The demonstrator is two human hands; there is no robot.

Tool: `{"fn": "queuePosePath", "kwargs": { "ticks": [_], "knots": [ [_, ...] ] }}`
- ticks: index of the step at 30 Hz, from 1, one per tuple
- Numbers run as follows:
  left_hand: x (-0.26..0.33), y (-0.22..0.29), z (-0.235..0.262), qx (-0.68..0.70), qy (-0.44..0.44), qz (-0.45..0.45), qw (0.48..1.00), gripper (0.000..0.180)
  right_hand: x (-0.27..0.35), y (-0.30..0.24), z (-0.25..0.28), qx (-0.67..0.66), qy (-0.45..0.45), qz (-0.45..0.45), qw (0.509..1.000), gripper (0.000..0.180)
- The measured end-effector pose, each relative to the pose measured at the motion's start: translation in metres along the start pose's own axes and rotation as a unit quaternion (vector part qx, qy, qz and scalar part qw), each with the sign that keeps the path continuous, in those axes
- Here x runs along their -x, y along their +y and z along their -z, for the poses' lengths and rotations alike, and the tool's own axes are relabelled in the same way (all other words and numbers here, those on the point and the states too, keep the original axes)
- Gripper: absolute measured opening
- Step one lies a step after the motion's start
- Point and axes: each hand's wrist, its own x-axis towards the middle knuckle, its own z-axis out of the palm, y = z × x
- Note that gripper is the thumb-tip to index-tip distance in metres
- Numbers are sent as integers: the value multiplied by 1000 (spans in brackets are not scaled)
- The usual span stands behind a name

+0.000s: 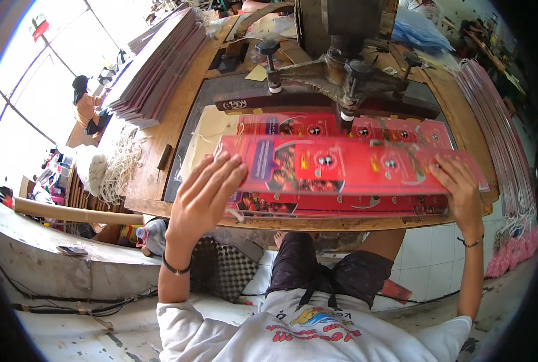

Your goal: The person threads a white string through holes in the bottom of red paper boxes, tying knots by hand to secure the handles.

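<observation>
A long red printed sheet (356, 161), glossy and a little blurred, spans between my hands above the worktable. My left hand (211, 187) has its fingers laid over the sheet's left end, thumb hidden. At the right end my right hand (457, 181) grips it with bent fingers. Similar red printed sheets (365, 205) lie under it along the near table edge, and another red sheet (323, 122) lies farther back beneath the press. The dark metal press head (335, 75) with its knobs and crossbar hangs just beyond the held sheet.
Tall stacks of flat sheets (154, 72) stand on the table's left, and corded bundles (492, 127) hang at the right. White strings (121, 160) dangle by the left edge. A short dark bar (164, 157) lies on the wood. Another person (86, 108) sits far left.
</observation>
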Motion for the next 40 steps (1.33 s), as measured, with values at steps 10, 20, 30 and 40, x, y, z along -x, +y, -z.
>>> {"fn": "queuePosePath", "kwargs": {
  "ticks": [10, 20, 30, 40],
  "knots": [
    [-12, -31, -21, 56, -108, 32, 992, 44, -8, 16, -8, 33, -37, -51, 997, 45],
    [-34, -52, -57, 17, -101, 19, 995, 41, -31, 38, -28, -49, -56, -72, 995, 47],
    [-49, -66, -61, 232, -215, 173, 933, 44, -1, 131, -76, -165, -72, -295, 938, 55],
    [-44, -80, -77, 336, -210, 287, 872, 67, -1, 148, -73, -327, -81, -343, 877, 50]
  ]
}}
